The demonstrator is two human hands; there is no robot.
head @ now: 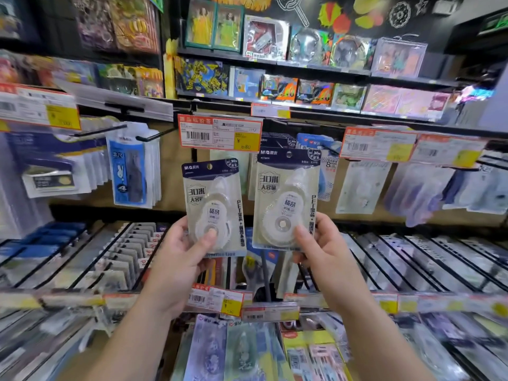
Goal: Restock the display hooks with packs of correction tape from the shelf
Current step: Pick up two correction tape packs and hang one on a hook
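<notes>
1. This is a stationery and toy shop aisle.
2. Orange-edged price tags (220, 132) with barcodes and yellow price boxes hang on the hook ends and line the shelf edges (264, 303).
3. Carded packs (134, 166) hang in rows on black display hooks (154, 136) (several deep).
4. Far shelves (275, 61) at the top carry boxed toys (266, 37) and bright cards.

I see two correction tape packs, the left pack (213, 207) and the right pack (286, 199), both pale cream with navy headers; the price tag (220, 132) above is white, orange-bordered, with a yellow corner.
</notes>
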